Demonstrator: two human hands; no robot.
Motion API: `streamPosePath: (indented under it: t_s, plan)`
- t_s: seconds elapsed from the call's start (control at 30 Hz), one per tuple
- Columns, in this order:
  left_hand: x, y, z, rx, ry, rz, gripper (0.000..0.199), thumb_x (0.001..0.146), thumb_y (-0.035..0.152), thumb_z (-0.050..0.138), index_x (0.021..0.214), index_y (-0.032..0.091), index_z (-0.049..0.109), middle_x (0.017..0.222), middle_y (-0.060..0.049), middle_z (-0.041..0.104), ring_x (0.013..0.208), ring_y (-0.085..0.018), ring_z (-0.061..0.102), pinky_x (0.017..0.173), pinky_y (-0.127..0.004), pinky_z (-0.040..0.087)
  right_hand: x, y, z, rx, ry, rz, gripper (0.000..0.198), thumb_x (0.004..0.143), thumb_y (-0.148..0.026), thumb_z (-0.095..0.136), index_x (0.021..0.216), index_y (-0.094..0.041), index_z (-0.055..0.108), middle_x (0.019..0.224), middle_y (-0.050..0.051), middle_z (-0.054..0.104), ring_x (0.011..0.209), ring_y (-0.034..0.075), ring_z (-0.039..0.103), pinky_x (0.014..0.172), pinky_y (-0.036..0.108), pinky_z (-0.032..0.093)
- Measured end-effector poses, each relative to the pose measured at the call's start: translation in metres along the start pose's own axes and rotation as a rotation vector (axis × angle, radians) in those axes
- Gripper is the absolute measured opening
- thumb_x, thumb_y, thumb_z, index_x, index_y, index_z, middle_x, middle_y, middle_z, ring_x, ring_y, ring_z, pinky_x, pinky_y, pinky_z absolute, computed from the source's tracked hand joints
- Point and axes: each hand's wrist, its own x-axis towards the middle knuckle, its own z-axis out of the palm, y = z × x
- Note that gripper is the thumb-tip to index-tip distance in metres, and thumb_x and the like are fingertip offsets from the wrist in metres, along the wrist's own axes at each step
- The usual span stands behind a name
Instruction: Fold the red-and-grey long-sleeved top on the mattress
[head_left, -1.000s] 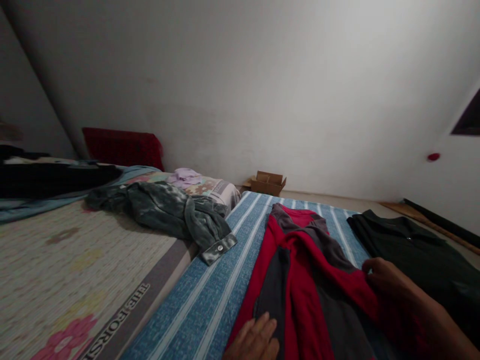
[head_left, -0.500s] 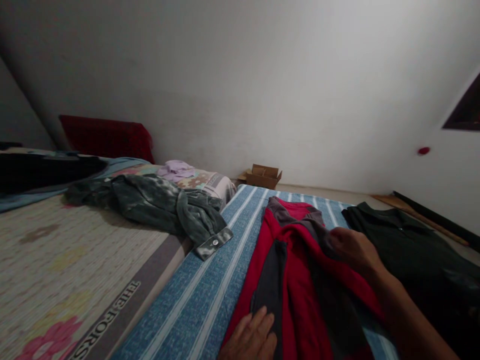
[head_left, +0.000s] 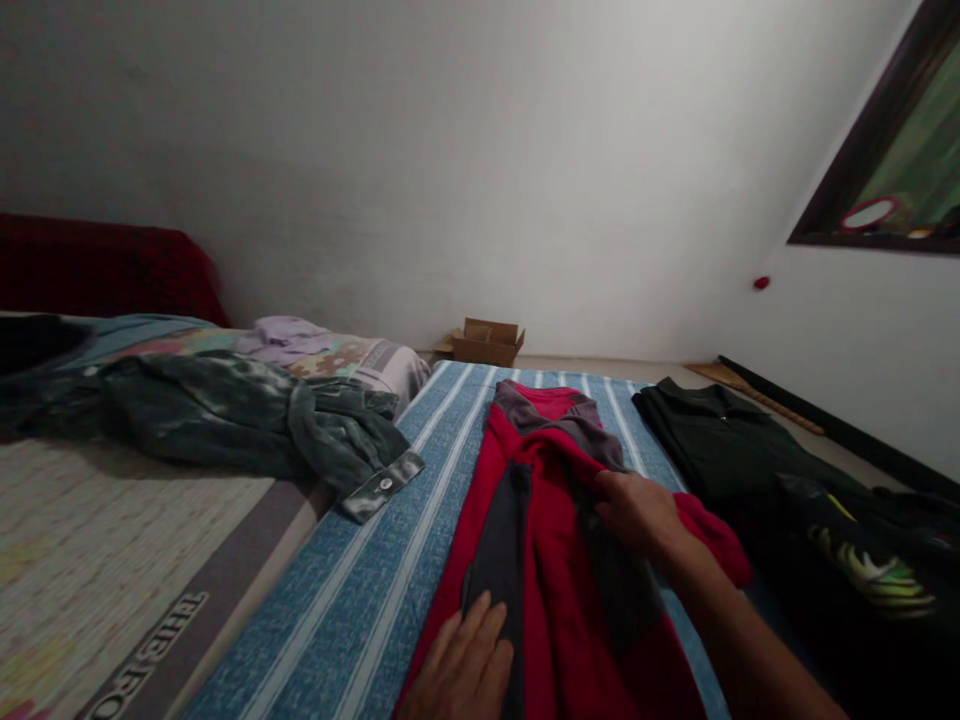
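Note:
A red and grey long-sleeved top [head_left: 551, 560] lies lengthwise on a blue striped bed cover, its collar end away from me. My left hand [head_left: 461, 660] rests on its dark grey side panel near the bottom of the view, fingers stretched out and flat. Across the top, my right hand [head_left: 637, 510] has its fingers closed on the red cloth of a sleeve folded over the body. Part of that sleeve [head_left: 712, 535] sticks out past my right wrist. My right forearm hides some of the top's right edge.
Left of the blue striped cover [head_left: 360, 590], a green-grey tie-dyed shirt [head_left: 247, 420] lies on a patterned bed, its cuff over the blue. Behind it is a lilac cloth [head_left: 285, 338]. Dark folded clothes [head_left: 720, 440] lie at right. A cardboard box [head_left: 487, 342] stands by the wall.
The view has swung right, bringing more of the window in. My right hand has moved nearer and down along the top with the sleeve cloth. My left hand stays flat on the side panel.

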Motion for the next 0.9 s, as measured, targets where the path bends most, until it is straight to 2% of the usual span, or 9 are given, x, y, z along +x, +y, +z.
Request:
streamPosePath:
  t_s: [0.13, 0.23, 0.33, 0.47, 0.57, 0.63, 0.7, 0.77, 0.9]
  plan:
    - [0.01, 0.007, -0.004, -0.085, -0.05, -0.043, 0.044, 0.079, 0.049, 0.06, 0.109, 0.017, 0.059, 0.116, -0.012, 0.065, 0.106, -0.028, 0.061, 0.082, -0.034, 0.054, -0.029, 0.026, 0.009, 0.062, -0.088, 0.052, 0.027, 0.083, -0.042, 0.052, 0.085, -0.018, 0.065, 0.086, 0.01, 0.069, 0.082, 0.026, 0.065, 0.058, 0.028, 0.036]
    - [0.024, 0.014, -0.011, -0.208, -0.158, -0.095, 0.048, 0.074, 0.034, 0.065, 0.117, 0.016, 0.055, 0.127, -0.014, 0.058, 0.117, -0.03, 0.053, 0.091, -0.038, 0.051, -0.048, 0.042, 0.032, 0.223, -0.154, 0.07, 0.04, 0.081, -0.056, 0.05, 0.077, -0.018, 0.062, 0.077, 0.008, 0.067, 0.07, 0.021, 0.062, 0.051, 0.025, 0.031]
    - [0.04, 0.017, -0.015, -0.316, -0.286, -0.142, 0.054, 0.072, 0.017, 0.06, 0.125, 0.015, 0.049, 0.135, -0.014, 0.051, 0.125, -0.029, 0.047, 0.097, -0.041, 0.048, -0.062, 0.051, 0.055, 0.449, -0.177, 0.125, 0.04, 0.075, -0.055, 0.058, 0.069, -0.016, 0.057, 0.069, 0.005, 0.064, 0.059, 0.015, 0.057, 0.045, 0.023, 0.025]
    - [0.06, 0.015, -0.012, -0.444, -0.384, -0.178, 0.077, 0.064, 0.001, 0.047, 0.138, 0.016, 0.035, 0.145, -0.014, 0.038, 0.135, -0.027, 0.031, 0.105, -0.044, 0.039, -0.07, 0.047, 0.059, 1.007, -0.298, 0.204, 0.032, 0.071, -0.047, 0.063, 0.067, -0.016, 0.056, 0.059, 0.001, 0.061, 0.049, 0.011, 0.052, 0.041, 0.021, 0.028]
    - [0.072, 0.013, -0.008, -0.562, -0.473, -0.145, 0.096, 0.057, 0.002, 0.048, 0.146, 0.019, 0.015, 0.153, -0.014, 0.02, 0.14, -0.028, 0.016, 0.109, -0.049, 0.031, -0.062, 0.037, 0.043, 1.484, -0.339, 0.179, 0.028, 0.066, -0.041, 0.07, 0.072, -0.015, 0.06, 0.063, 0.0, 0.064, 0.052, 0.012, 0.056, 0.049, 0.022, 0.04]
    - [0.077, 0.013, -0.004, -0.627, -0.501, -0.119, 0.1, 0.06, 0.008, 0.054, 0.148, 0.02, 0.006, 0.154, -0.015, 0.014, 0.14, -0.029, 0.012, 0.109, -0.051, 0.028, -0.05, 0.028, 0.027, 1.718, -0.333, 0.167, 0.024, 0.062, -0.033, 0.075, 0.069, -0.015, 0.059, 0.062, -0.001, 0.064, 0.052, 0.011, 0.057, 0.056, 0.023, 0.044]
    - [0.082, 0.011, 0.001, -0.666, -0.443, -0.129, 0.102, 0.066, 0.02, 0.062, 0.148, 0.017, 0.002, 0.153, -0.018, 0.016, 0.14, -0.031, 0.015, 0.11, -0.052, 0.027, -0.034, 0.019, 0.011, 1.89, -0.316, 0.198, 0.018, 0.063, -0.022, 0.075, 0.068, -0.015, 0.06, 0.065, 0.0, 0.066, 0.056, 0.011, 0.06, 0.061, 0.023, 0.047]
    - [0.087, 0.008, 0.008, -0.678, -0.312, -0.171, 0.101, 0.07, 0.033, 0.066, 0.148, 0.014, 0.004, 0.151, -0.021, 0.021, 0.139, -0.032, 0.02, 0.11, -0.052, 0.026, -0.018, 0.011, -0.005, 1.994, -0.414, 0.325, 0.008, 0.071, -0.017, 0.067, 0.068, -0.015, 0.06, 0.063, 0.002, 0.066, 0.054, 0.013, 0.061, 0.063, 0.024, 0.049]
    - [0.109, -0.008, 0.015, -0.748, -0.035, -0.367, 0.072, 0.082, 0.039, 0.052, 0.142, 0.01, 0.024, 0.145, -0.02, 0.035, 0.134, -0.03, 0.033, 0.107, -0.047, 0.032, 0.01, 0.003, -0.028, 2.12, -0.487, 0.34, 0.021, 0.088, -0.015, 0.047, 0.071, -0.014, 0.058, 0.056, 0.002, 0.064, 0.049, 0.012, 0.059, 0.061, 0.025, 0.049]
